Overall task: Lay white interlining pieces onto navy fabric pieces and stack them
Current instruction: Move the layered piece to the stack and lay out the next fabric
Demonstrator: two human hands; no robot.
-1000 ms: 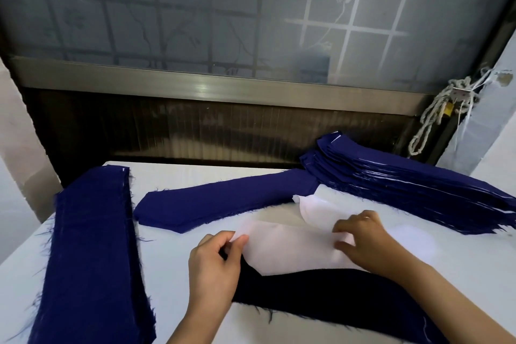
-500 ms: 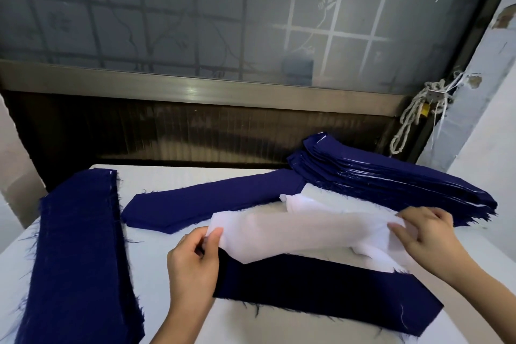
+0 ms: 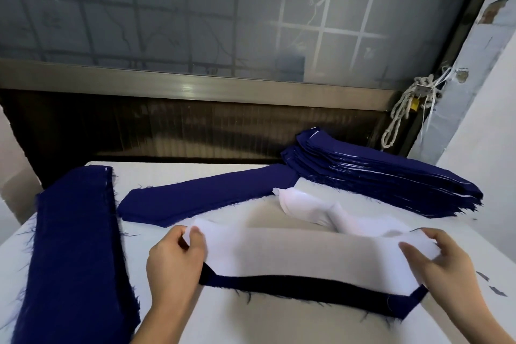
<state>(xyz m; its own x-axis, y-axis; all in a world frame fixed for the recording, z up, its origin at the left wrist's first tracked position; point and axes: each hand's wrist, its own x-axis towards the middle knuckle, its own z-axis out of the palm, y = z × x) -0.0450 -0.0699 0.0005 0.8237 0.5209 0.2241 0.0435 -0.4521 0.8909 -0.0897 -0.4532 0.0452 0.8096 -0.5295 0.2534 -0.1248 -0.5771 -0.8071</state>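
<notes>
Nearest, a navy strip (image 3: 307, 292) lies flat on the counter (image 3: 251, 324). A white interlining piece (image 3: 301, 254) is stretched over it, leaving the near edge exposed. The left hand (image 3: 174, 262) fingers pinch its left end and the right hand (image 3: 444, 265) fingers pinch its right end. Beyond lie loose white pieces (image 3: 312, 208), a single navy piece (image 3: 206, 198), a left navy stack (image 3: 75, 254) and a right navy stack (image 3: 377, 176).

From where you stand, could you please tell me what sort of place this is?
Probably a small garment workshop: the white table holds a layered stack of cut navy pieces, a pile of white interlining, and another navy stack at the left.
</notes>
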